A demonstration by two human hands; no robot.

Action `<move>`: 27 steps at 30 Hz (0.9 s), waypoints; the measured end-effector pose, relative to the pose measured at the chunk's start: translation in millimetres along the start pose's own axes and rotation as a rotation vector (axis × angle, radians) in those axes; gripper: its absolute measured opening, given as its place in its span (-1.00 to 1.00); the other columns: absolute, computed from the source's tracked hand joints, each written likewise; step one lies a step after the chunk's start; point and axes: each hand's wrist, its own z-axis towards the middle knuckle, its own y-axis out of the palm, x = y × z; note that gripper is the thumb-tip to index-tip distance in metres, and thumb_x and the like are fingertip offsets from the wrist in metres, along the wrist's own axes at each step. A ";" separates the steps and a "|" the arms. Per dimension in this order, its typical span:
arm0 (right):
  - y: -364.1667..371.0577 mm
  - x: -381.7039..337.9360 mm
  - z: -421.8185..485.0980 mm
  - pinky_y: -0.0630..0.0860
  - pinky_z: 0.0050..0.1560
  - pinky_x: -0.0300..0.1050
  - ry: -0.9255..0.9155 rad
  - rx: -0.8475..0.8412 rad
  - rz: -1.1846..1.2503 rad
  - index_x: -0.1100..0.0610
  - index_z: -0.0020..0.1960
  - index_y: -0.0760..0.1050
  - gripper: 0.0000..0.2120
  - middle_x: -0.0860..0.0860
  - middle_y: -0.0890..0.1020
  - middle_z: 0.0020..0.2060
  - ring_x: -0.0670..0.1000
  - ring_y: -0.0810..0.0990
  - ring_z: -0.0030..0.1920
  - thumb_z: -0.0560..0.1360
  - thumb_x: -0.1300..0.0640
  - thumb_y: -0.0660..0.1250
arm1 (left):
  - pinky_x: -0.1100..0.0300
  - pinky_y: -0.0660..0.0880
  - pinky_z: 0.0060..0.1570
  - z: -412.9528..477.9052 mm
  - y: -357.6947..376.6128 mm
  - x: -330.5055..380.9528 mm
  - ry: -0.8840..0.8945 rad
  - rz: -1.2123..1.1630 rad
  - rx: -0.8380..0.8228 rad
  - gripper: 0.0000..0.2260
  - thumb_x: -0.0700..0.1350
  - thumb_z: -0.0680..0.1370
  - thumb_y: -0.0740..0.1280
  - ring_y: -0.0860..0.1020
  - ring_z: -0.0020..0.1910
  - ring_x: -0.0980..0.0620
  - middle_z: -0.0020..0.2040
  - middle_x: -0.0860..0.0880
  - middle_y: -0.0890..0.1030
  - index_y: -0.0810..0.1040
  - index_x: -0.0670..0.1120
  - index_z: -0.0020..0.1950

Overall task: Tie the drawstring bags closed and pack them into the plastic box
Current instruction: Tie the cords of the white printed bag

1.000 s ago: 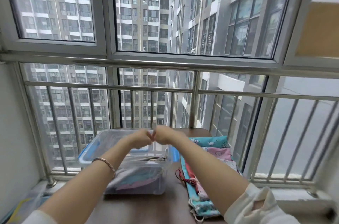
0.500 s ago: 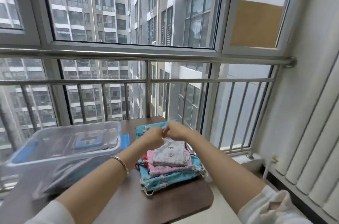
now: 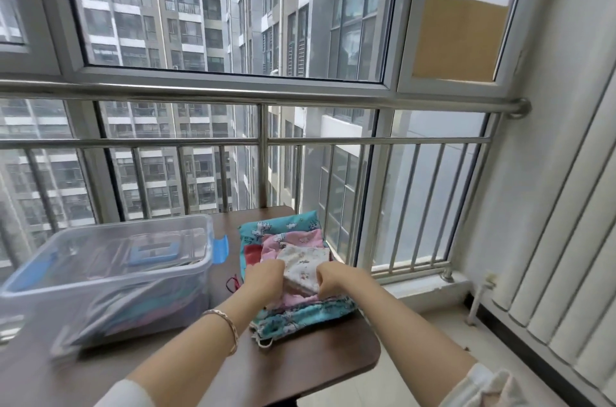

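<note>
A stack of flat drawstring bags (image 3: 300,316) lies on the right part of the brown table (image 3: 300,370): teal at the bottom, pink above, a small white printed bag (image 3: 304,265) on top. My left hand (image 3: 265,276) grips the white bag's near left edge and my right hand (image 3: 330,278) grips its near right edge. The clear plastic box (image 3: 110,276) with blue latches stands to the left, with several bags inside, blurred.
A steel railing (image 3: 263,139) and window run right behind the table. A white ribbed radiator (image 3: 550,290) lines the right wall. The table's right edge ends just past the bag stack, above the tiled floor (image 3: 416,383).
My view swung right from the box to the bag stack. My hands, joined above the box a second ago, moved right, dropped onto the top white bag and spread apart.
</note>
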 end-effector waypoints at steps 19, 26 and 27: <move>-130.7 -48.2 -59.6 0.36 -0.35 -0.24 -0.242 0.467 0.243 0.14 -0.04 0.53 -0.80 0.00 0.59 -0.17 -0.10 0.48 -0.30 0.62 0.11 0.16 | 0.33 0.19 -0.54 -31.8 -144.4 -58.3 0.000 -0.647 0.185 -0.70 -0.09 0.64 0.16 0.24 -0.51 0.11 -0.43 0.00 0.36 0.51 -0.21 -0.21; -105.6 -102.4 -60.5 0.45 -0.28 -0.27 -0.468 0.066 0.390 0.08 -0.06 0.52 -0.86 -0.01 0.60 -0.20 -0.09 0.48 -0.31 0.60 0.06 0.24 | 0.33 0.20 -0.52 -88.5 -146.7 -132.8 -0.056 -0.708 -0.129 -0.75 0.00 0.60 0.27 0.24 -0.52 0.15 -0.41 0.06 0.37 0.59 -0.11 -0.17; -98.1 -108.4 -55.1 0.46 -0.27 -0.26 -0.482 0.033 0.409 0.08 -0.07 0.53 -0.86 0.00 0.60 -0.20 -0.09 0.48 -0.31 0.60 0.06 0.25 | 0.33 0.21 -0.52 -95.1 -143.0 -141.0 -0.043 -0.673 -0.165 -0.76 0.02 0.58 0.31 0.25 -0.50 0.16 -0.41 0.08 0.40 0.60 -0.11 -0.16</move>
